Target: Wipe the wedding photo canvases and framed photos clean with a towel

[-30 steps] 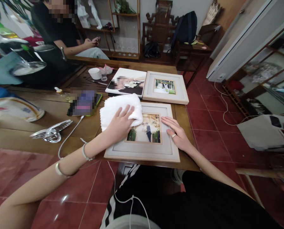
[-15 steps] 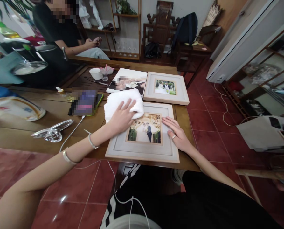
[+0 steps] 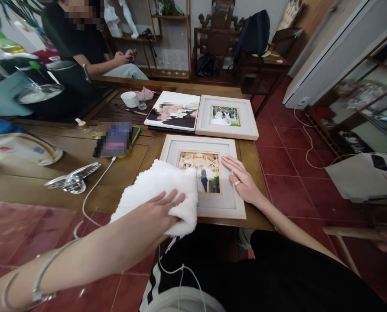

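Note:
A white-framed wedding photo lies flat at the near edge of the wooden table. My left hand presses a white fluffy cloth down on the frame's near left corner, fingers spread over the cloth. On the frame's right border rests my right hand, flat with its fingers stretched out and a ring on one finger; it holds nothing.
A second white-framed photo and a frameless print lie further back. A phone with a charging cable, a hair claw clip, a plate and a white cup are to the left. Another person sits at the far left.
My left hand has dragged the cloth from the frame's far left corner down toward me to its near left corner. The right hand has stayed on the frame.

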### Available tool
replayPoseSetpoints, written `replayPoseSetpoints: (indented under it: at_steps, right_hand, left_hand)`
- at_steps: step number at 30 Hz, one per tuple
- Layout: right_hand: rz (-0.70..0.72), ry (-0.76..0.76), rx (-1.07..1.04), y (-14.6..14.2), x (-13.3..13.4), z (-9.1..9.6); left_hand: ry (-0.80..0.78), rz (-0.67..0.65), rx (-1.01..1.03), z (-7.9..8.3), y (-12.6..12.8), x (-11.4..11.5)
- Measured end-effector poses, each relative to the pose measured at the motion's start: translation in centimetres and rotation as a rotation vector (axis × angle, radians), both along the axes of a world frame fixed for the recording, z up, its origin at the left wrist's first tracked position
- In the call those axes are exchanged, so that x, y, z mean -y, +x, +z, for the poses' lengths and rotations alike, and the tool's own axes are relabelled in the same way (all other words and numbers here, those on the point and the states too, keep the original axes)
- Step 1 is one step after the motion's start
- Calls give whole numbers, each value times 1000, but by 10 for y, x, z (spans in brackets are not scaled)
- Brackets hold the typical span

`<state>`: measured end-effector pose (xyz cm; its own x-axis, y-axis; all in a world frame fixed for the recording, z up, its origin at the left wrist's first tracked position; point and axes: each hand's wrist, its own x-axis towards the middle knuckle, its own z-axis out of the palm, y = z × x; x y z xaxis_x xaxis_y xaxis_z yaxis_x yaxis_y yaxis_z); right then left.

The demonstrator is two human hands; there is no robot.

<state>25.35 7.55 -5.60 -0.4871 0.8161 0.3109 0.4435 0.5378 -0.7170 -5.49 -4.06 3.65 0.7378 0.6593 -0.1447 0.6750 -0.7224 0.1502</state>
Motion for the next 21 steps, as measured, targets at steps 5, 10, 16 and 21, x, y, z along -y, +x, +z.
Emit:
replayPoseSetpoints:
  at_steps: [5, 10, 16, 21]
  right_hand:
    - [32, 18, 15, 2, -2, -3]
    - [46, 40, 21, 3, -5, -6]
    - [46, 34, 32, 3, -4, -6]
    - [33, 28, 30, 2, -3, -4]
  left_hand:
    - [34, 89, -17, -9, 4, -19]
    - [179, 220, -62, -25, 7, -88]
    - [369, 225, 4, -38, 7, -143]
    - [316, 143, -59, -39, 16, -116]
